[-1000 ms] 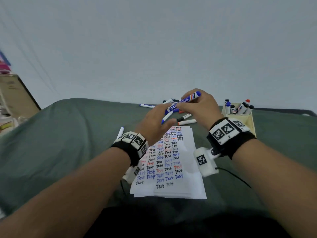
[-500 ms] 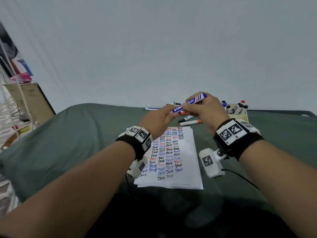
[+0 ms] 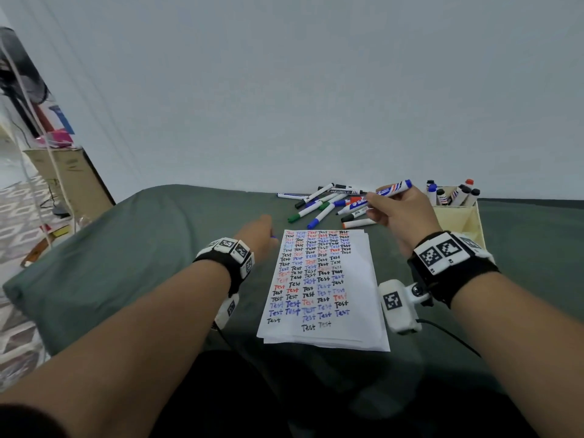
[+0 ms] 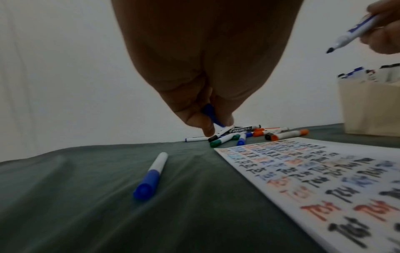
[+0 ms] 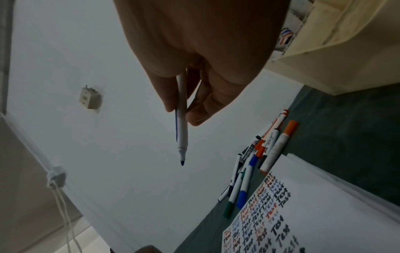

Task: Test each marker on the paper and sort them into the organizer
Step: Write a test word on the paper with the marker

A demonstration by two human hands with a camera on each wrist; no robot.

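My right hand (image 3: 376,206) grips an uncapped blue marker (image 3: 394,188) above the marker pile; in the right wrist view the marker (image 5: 181,123) points its bare tip down. My left hand (image 3: 268,237) hovers just left of the paper's far corner and pinches the blue cap (image 4: 211,114). The paper (image 3: 354,286) lies between my arms, covered with rows of "Test" in black, blue and red. The beige organizer (image 3: 458,218) stands at the far right with several markers upright in it.
Several loose markers (image 3: 325,205) lie in a pile past the paper, by the wall. One capped blue marker (image 4: 151,176) lies alone on the green cloth (image 3: 142,263) left of the paper. A cardboard box (image 3: 72,175) stands off to the left.
The cap has come off the blue marker. My left hand moved left and down with the cap to the paper's left side, while my right hand kept the marker raised.
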